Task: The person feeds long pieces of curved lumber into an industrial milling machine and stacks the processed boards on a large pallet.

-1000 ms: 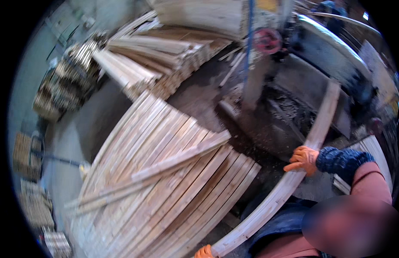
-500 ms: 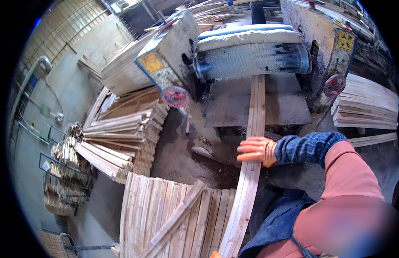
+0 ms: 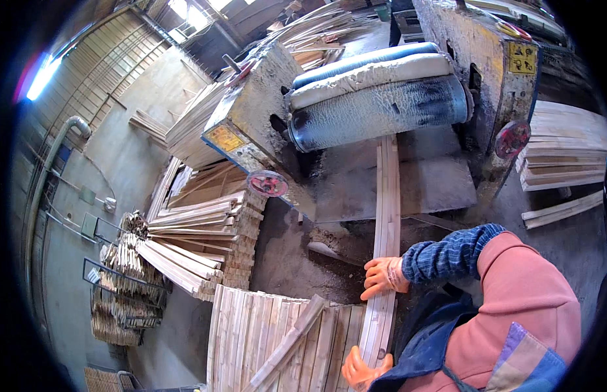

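- A low stack of pale, squared wooden boards [image 3: 241, 326] is seen on the left, crossed by one loose, slanted wooden board [image 3: 287, 343]; the piece being handled is best guided clear of both.
- The orange-gloved left hand [image 3: 362, 374] is partly closed around the near part of the wood, thumb to the right and fingers to the left; level support is probably best given from here.
- The long, pale, lengthwise-lined wooden piece [image 3: 386, 222] is held by both hands, its far part laid over a grey metal plate [image 3: 434, 189] up to the lower edge of a frosted blue-black roller [image 3: 382, 117]. Whether it is gripped there cannot be told; straight alignment is advised.
- The orange-gloved right hand [image 3: 384, 277] is placed farther along, fingers bent across the top and left edge; light steering is suggested, with fingertips kept well short of the roller.
- A worn yellow label [image 3: 225, 138] is carried by the machine's left side; its marks cannot be made out.
- A yellow label with dark pictograms [image 3: 523, 57] is fixed to the right side; no brand can be made out.
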Demonstrator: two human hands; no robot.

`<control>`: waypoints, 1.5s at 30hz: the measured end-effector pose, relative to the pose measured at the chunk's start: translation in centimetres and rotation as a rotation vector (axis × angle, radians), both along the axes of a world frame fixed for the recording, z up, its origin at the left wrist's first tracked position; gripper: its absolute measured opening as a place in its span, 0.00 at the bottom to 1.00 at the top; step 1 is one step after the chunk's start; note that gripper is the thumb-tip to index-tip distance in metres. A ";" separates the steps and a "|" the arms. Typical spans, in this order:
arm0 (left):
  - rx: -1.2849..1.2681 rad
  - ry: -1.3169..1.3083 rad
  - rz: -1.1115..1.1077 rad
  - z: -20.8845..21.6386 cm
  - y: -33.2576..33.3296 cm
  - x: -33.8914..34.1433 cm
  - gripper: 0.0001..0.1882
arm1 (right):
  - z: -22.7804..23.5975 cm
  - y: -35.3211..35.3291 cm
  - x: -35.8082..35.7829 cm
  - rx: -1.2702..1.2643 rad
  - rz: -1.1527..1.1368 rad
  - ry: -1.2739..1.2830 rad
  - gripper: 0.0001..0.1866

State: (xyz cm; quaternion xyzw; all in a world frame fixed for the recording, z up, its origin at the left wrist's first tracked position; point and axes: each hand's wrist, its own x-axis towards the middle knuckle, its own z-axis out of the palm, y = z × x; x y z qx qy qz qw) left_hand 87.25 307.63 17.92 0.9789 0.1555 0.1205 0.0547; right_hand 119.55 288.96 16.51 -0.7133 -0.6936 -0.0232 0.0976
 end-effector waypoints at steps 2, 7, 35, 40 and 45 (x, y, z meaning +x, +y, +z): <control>0.077 -0.332 -0.056 1.8 -0.3 -0.8 0.45 | 0.7 -0.1 0.8 -0.061 0.035 0.007 0.54; 0.244 -0.082 -0.042 3.7 5.5 -13.2 0.28 | -0.8 -1.8 6.0 0.024 0.077 0.031 0.52; -0.122 -0.166 0.231 2.3 -2.7 -2.4 0.50 | 3.6 4.9 -6.5 -0.333 0.259 0.062 0.63; -0.025 -0.006 0.301 2.9 0.7 -12.1 0.53 | 6.2 2.8 -2.0 -0.399 0.167 0.075 0.61; -0.147 0.027 0.308 2.2 3.5 -15.8 0.51 | 2.8 0.4 1.9 -0.245 0.029 -0.004 0.67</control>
